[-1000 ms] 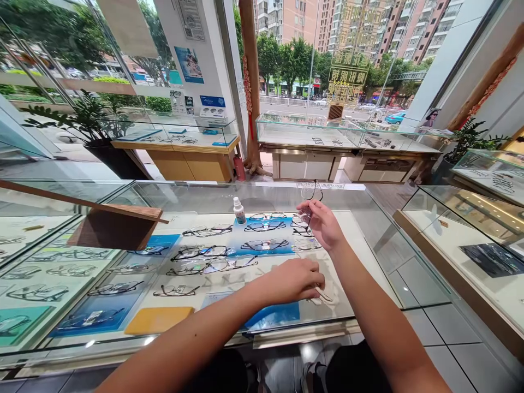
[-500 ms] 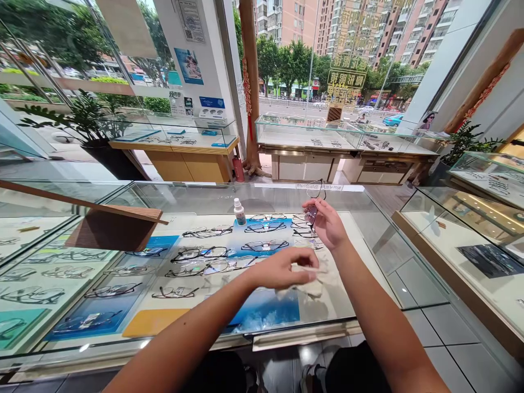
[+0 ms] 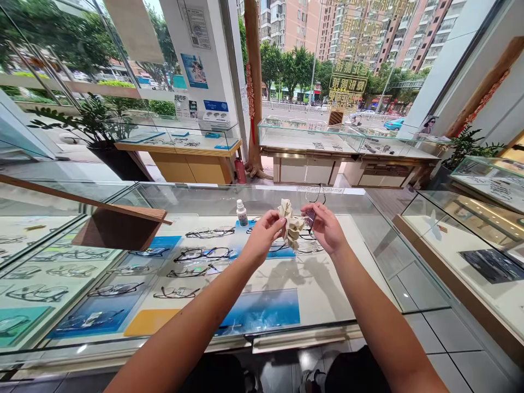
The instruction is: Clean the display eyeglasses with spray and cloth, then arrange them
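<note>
Over the glass display counter, my left hand is closed on a crumpled cream cloth. Just right of it, my right hand pinches a pair of glasses with thin dark rims. One lens rises above the fingers; the other is partly hidden behind them, close to the cloth. Whether cloth and lens touch, I cannot tell. A small white bottle stands upright on the counter behind my left hand. Rows of eyeglasses lie beneath the glass, some covered by my arms.
At the left, a brown ribbed wooden stand sits on the counter. An orange-yellow sheet and a blue panel lie inside. Another glass showcase stands to the right. More showcases line the window.
My left hand has risen with the cloth from low over the counter to beside the glasses. My right hand stays nearly in place, still holding the glasses.
</note>
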Demonstrator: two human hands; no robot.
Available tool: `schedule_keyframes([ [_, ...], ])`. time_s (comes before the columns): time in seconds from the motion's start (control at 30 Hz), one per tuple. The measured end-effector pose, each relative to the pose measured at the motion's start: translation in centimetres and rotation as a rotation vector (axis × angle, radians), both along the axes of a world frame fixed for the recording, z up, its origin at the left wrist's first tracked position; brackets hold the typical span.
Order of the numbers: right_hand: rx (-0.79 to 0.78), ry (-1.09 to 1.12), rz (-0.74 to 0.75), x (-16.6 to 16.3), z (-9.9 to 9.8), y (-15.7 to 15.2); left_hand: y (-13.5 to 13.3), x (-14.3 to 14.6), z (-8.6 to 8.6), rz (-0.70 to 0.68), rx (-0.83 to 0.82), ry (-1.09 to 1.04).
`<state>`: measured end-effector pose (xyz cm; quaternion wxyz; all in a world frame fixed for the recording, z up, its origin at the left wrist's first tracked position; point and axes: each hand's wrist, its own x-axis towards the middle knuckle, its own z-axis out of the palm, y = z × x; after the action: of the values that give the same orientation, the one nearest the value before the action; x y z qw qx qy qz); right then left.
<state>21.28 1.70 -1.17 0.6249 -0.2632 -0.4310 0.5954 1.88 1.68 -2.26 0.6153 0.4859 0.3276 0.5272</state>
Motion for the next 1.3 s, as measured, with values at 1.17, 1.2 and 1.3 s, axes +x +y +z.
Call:
schedule_keyframes([
  [1.17,0.056,-0.186,0.003,-2.6,-1.8,-0.6,-1.8,1.7,-0.8,-0.133,0.045,0.149],
  [1.2,0.058,-0.185,0.000,-2.6,-1.8,-0.6,-1.8,1.6,-0.8,-0.121,0.053,0.155],
  [1.3,0.056,-0.182,0.008,-2.7,-1.9,-0.6,-1.7,1.5,-0.7,-0.125,0.075,0.157],
])
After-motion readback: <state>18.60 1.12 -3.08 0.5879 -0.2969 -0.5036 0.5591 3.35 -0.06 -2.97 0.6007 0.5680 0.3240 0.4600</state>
